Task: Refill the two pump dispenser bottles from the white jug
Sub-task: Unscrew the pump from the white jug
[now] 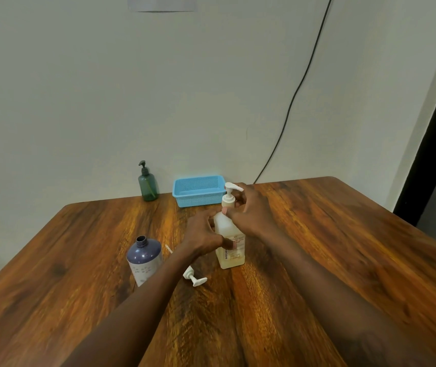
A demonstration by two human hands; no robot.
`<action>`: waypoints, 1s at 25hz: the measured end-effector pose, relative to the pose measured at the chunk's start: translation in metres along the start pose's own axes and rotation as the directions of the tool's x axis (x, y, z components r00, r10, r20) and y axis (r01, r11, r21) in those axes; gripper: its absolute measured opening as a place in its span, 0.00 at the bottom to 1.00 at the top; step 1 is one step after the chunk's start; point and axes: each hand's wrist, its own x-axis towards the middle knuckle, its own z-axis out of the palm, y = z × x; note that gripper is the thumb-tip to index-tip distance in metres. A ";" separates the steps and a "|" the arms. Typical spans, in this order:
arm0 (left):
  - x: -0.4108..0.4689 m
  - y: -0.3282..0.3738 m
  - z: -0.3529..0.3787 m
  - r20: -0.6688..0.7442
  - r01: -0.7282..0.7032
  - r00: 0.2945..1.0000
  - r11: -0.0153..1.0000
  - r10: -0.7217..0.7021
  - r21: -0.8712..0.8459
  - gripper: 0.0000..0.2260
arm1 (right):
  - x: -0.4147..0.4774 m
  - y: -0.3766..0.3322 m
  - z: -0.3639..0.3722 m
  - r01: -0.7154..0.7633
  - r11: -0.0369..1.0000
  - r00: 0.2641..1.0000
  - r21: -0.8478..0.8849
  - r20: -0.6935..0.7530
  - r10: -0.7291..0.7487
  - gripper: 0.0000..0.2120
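Gripping the white jug [234,256] upright mid-counter [344,247], left hand [203,231] curled round its body, right hand [251,215] curled on the pump collar [228,200] straight above, probably to unscrew about that vertical axis.

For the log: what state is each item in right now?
Translucent white square bottle: upright, pump fitted, held by both hands.
Left hand: grips the bottle's body.
Right hand: grips the pump collar.
Purple round bottle: upright, open, pump off.
Loose white pump: lying on the wooden table.
Green pump bottle: upright, pump on.
Blue plastic basket: upright.
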 end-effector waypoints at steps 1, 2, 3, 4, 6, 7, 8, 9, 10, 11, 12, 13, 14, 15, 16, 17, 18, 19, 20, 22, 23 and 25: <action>0.000 0.000 0.000 -0.003 0.002 1.000 1.000 -0.002 0.003 0.35 | 0.000 -0.004 -0.002 0.023 0.998 1.000 0.061 -0.016 -0.022 0.28; 0.000 0.000 0.000 -0.004 -0.002 1.000 1.000 0.002 0.012 0.36 | 0.001 -0.009 -0.005 0.046 0.992 0.998 0.120 -0.042 -0.041 0.27; 0.000 0.000 -0.001 -0.005 -0.005 1.000 1.000 0.005 0.021 0.37 | 0.003 -0.011 -0.007 0.065 0.985 0.995 0.161 -0.079 -0.052 0.25; -0.001 0.000 -0.001 -0.003 -0.008 1.000 1.000 0.008 0.029 0.38 | 0.005 -0.015 -0.010 0.077 0.981 0.992 0.181 -0.113 -0.057 0.23; -0.002 0.002 -0.002 0.001 -0.010 1.000 0.999 0.010 0.042 0.40 | 0.007 -0.024 -0.016 0.108 0.972 0.984 0.208 -0.160 -0.075 0.22; -0.003 0.002 -0.002 0.005 -0.013 1.000 0.999 0.013 0.048 0.40 | 0.008 -0.027 -0.020 0.129 0.965 0.980 0.227 -0.181 -0.089 0.22; -0.004 0.003 -0.003 0.012 -0.017 1.000 0.998 0.017 0.053 0.41 | 0.008 -0.031 -0.023 0.146 0.958 0.975 0.249 -0.200 -0.097 0.22; -0.004 0.003 -0.004 0.019 -0.020 1.000 0.998 0.019 0.056 0.41 | 0.008 -0.033 -0.026 0.161 0.948 0.971 0.273 -0.216 -0.102 0.20; -0.005 0.004 -0.004 0.024 -0.019 1.000 0.998 0.018 0.056 0.41 | 0.008 -0.035 -0.029 0.175 0.941 0.966 0.291 -0.233 -0.107 0.19; -0.007 0.005 -0.005 0.025 -0.018 1.000 0.998 0.017 0.055 0.40 | 0.006 -0.037 -0.033 0.191 0.933 0.961 0.306 -0.251 -0.114 0.18; -0.008 0.007 -0.005 0.021 -0.021 1.000 0.998 0.020 0.057 0.39 | 0.005 -0.038 -0.035 0.207 0.926 0.955 0.316 -0.272 -0.121 0.17; -0.008 0.008 -0.006 0.015 -0.027 1.000 0.998 0.026 0.057 0.39 | 0.003 -0.039 -0.038 0.225 0.918 0.946 0.326 -0.298 -0.126 0.17; -0.009 0.010 -0.006 0.008 -0.033 0.999 0.998 0.033 0.058 0.37 | 0.002 -0.041 -0.041 0.245 0.907 0.935 0.342 -0.330 -0.128 0.16; -0.011 0.011 -0.006 0.000 -0.040 0.999 0.997 0.040 0.060 0.36 | 0.000 -0.044 -0.044 0.267 0.894 0.921 0.360 -0.367 -0.128 0.16; -0.012 0.013 -0.006 -0.010 -0.046 0.999 0.997 0.047 0.068 0.36 | -0.001 -0.046 -0.047 0.289 0.881 0.905 0.375 -0.407 -0.124 0.17; -0.013 0.014 -0.007 -0.017 -0.048 0.999 0.996 0.050 0.077 0.35 | -0.002 -0.048 -0.050 0.309 0.868 0.889 0.388 -0.444 -0.117 0.18; -0.015 0.015 -0.007 -0.023 -0.046 0.999 0.995 0.049 0.087 0.35 | -0.003 -0.050 -0.054 0.325 0.857 0.873 0.400 -0.476 -0.108 0.18; -0.016 0.016 -0.008 -0.029 -0.046 0.998 0.994 0.049 0.098 0.34 | -0.004 -0.051 -0.056 0.338 0.848 0.857 0.407 -0.505 -0.099 0.19; -0.017 0.017 -0.009 -0.032 -0.050 0.998 0.993 0.054 0.109 0.34 | -0.006 -0.051 -0.058 0.346 0.845 0.845 0.409 -0.527 -0.090 0.19; -0.021 0.019 -0.010 -0.051 -0.067 0.996 0.990 0.074 0.121 0.33 | -0.010 -0.047 -0.061 0.336 0.853 0.841 0.399 -0.535 -0.081 0.17; -0.023 0.020 -0.010 -0.068 -0.073 0.994 0.990 0.081 0.117 0.33 | -0.012 -0.042 -0.061 0.310 0.869 0.852 0.386 -0.518 -0.074 0.17; -0.026 0.022 -0.013 -0.096 -0.092 0.990 0.989 0.103 0.112 0.34 | -0.017 -0.025 -0.059 0.215 0.922 0.884 0.322 -0.466 -0.043 0.17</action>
